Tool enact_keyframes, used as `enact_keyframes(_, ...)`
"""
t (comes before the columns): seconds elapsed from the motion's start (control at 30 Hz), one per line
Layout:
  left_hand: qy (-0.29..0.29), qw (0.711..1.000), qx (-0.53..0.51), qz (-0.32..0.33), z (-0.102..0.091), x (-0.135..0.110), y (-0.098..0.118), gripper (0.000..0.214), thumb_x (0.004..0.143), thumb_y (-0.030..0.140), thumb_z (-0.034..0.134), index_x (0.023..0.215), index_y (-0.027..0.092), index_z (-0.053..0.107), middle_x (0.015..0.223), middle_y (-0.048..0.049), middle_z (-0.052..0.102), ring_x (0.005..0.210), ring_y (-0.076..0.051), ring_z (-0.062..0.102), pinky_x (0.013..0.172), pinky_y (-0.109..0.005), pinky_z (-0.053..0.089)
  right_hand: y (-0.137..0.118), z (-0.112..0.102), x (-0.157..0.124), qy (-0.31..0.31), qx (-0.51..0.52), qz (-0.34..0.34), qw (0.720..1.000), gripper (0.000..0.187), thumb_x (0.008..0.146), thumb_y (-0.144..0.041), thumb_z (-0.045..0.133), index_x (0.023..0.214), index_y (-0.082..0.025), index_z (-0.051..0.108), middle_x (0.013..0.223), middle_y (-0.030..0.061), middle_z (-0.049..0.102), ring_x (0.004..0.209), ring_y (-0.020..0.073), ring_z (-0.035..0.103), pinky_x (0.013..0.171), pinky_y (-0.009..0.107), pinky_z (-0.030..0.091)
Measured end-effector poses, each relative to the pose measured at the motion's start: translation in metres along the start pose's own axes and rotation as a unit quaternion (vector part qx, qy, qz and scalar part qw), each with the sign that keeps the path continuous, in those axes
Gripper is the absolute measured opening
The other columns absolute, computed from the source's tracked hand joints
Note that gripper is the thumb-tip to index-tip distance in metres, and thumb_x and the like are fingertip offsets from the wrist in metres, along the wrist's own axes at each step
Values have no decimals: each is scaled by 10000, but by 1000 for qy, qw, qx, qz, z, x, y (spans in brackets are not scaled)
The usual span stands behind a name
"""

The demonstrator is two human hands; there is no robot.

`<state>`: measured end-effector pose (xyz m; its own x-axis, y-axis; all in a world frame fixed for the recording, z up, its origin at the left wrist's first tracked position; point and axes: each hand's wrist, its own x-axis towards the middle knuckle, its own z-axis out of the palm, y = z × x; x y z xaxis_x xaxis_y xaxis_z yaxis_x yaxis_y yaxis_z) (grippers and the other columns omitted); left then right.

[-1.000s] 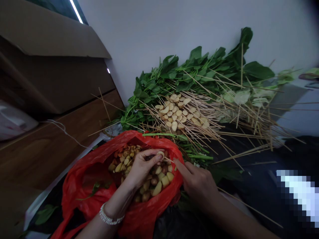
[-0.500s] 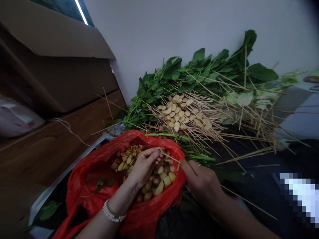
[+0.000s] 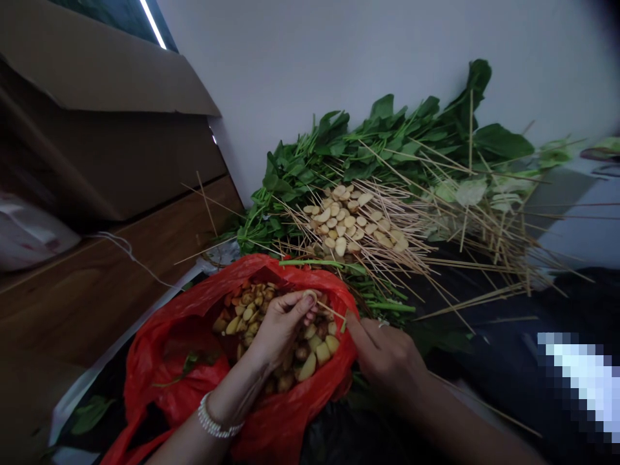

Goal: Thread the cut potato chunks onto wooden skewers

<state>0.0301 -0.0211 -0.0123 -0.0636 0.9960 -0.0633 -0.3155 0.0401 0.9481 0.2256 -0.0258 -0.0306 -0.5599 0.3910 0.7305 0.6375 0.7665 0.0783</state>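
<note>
The left hand [image 3: 285, 316] was found above the open mouth of a red plastic bag [image 3: 157, 332], its grip narrow, with thumb and fingers pinching a small pale slice [image 3: 310, 296], apparently potato. The right hand [image 3: 390, 352] stood at the bag's right rim, its grip closed on the near end of a thin wooden stick [image 3: 331, 309]. The stick's far end met the slice; whether it had pierced through could not be determined.

Pale cut pieces [image 3: 322, 352] lay in the bag beneath the hands. Beyond the bag, a heap of similar slices [image 3: 346, 223] rested among many sticks, with leafy greens [image 3: 290, 169] behind and pale leaves [image 3: 471, 192] to the right.

In this inspector's judgement, the slice was light, firm and probably damp, hence liable to slip, and could split if forced near its edge. It was best taken by its rim or flat faces, with fingertips clear of the point. The stick was judged light and stiff but slender, apt to snap under side load; a hold close behind the slice would have limited bending.

No brand, label or writing could be read. The bag and the cardboard box [image 3: 130, 158] showed no legible print; reddish marks on a white object [image 3: 36, 232] at the left edge were too blurred to identify.
</note>
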Motion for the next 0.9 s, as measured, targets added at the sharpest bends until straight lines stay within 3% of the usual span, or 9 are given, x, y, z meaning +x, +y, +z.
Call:
enact_keyframes(0.1, 8, 1000, 13, -2, 0, 0, -1, 262, 662, 368, 810, 746, 130, 739, 625, 6, 602, 554, -54, 471, 521, -168, 361, -2, 0, 1, -20, -7, 2, 1000, 287, 916, -74, 371, 1091, -56, 597, 679, 52, 638, 491, 158, 550, 476, 287, 355)
enact_keyframes(0.17, 9, 1000, 26, -6, -1, 0, -2, 272, 657, 375, 812, 745, 128, 741, 631, -1, 608, 556, -55, 475, 517, -163, 362, -4, -1, 3, -63, 56, 60, 995, 273, 903, -64, 354, 979, -110, 612, 678, 40, 635, 510, 152, 573, 486, 270, 369)
enact_keyframes(0.3, 9, 999, 38, -12, 0, -1, -4, 275, 670, 372, 804, 790, 129, 757, 631, -1, 610, 546, -47, 469, 505, -148, 361, -8, -4, 6, -156, 200, 157, 954, 255, 908, -75, 362, 783, -189, 553, 683, 11, 645, 597, 137, 619, 568, 221, 421)
enact_keyframes(0.47, 1, 999, 23, -30, 1, -1, -2, 283, 662, 369, 810, 811, 133, 766, 613, 6, 604, 522, -36, 461, 481, -131, 355, -12, -1, 1, -113, 90, 95, 985, 275, 846, -50, 399, 1005, -92, 620, 727, 89, 677, 538, 178, 618, 498, 257, 396)
enact_keyframes(0.53, -3, 999, 19, -32, 1, -1, 0, 284, 652, 368, 817, 798, 129, 767, 603, 6, 600, 513, -34, 459, 475, -131, 355, -13, -2, 2, -95, 98, 94, 986, 299, 849, -54, 396, 1046, -77, 620, 753, 107, 686, 550, 180, 622, 501, 257, 398)
enact_keyframes(0.6, -8, 999, 11, -31, 1, -2, 1, 270, 651, 360, 819, 781, 129, 765, 595, 9, 594, 506, -32, 456, 475, -131, 357, -13, -5, 8, -112, 200, 152, 961, 254, 889, -84, 385, 899, -137, 633, 714, 66, 676, 575, 154, 621, 531, 227, 410)
enact_keyframes(0.73, -24, 999, 0, -33, 0, -3, 1, 237, 659, 346, 816, 726, 128, 749, 590, 10, 591, 502, -33, 459, 473, -134, 358, -11, -11, 18, -185, 392, 277, 858, 334, 952, -174, 387, 666, -188, 558, 523, -22, 583, 490, 106, 559, 500, 177, 395)
enact_keyframes(0.8, -24, 999, 5, -36, 0, -3, 1, 241, 658, 346, 816, 728, 126, 746, 590, 9, 593, 500, -34, 459, 465, -136, 353, -11, -9, 16, -177, 370, 262, 874, 323, 947, -168, 391, 680, -182, 574, 536, -16, 590, 498, 108, 561, 506, 180, 399)
enact_keyframes(0.9, -11, 999, 17, -32, 0, -3, 1, 257, 649, 356, 820, 720, 122, 740, 580, 11, 590, 497, -37, 456, 458, -140, 347, -11, -1, 6, -91, 196, 136, 967, 268, 902, -89, 384, 856, -125, 646, 667, 61, 662, 530, 136, 584, 509, 222, 389)
